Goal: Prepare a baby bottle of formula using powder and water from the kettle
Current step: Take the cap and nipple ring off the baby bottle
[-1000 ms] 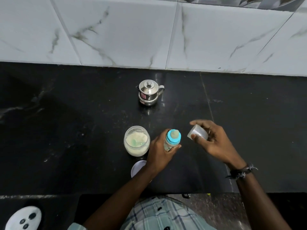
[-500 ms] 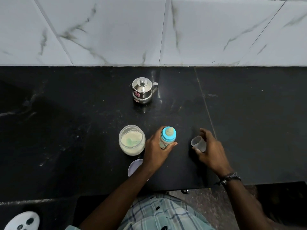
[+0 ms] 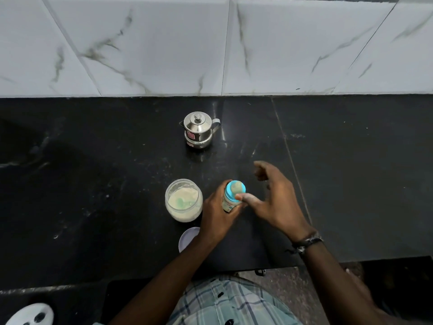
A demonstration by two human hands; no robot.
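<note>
The small clear baby bottle with a blue collar and pale teat (image 3: 233,195) stands upright on the black stone counter (image 3: 93,184), its long axis vertical and the teat pointing up toward the camera. It sits near the counter's front edge, just right of the open clear plastic jar of pale formula powder (image 3: 183,200), in which a green scoop lies half buried. The left hand (image 3: 216,213) is wrapped around the bottle's body from the left, gripping it. The right hand (image 3: 276,202) hangs over the bottle's right side with fingers spread and curved; its thumb tip touches the blue collar, and it holds nothing. Half a second ago that hand was setting a small clear cap down on the counter to the right; now it has left the cap, which it hides, and come across to the bottle. The steel kettle with a knobbed lid (image 3: 198,130) stands well behind, toward the marble-tiled wall (image 3: 210,43). A round lilac lid (image 3: 187,238) lies by the left wrist.
</note>
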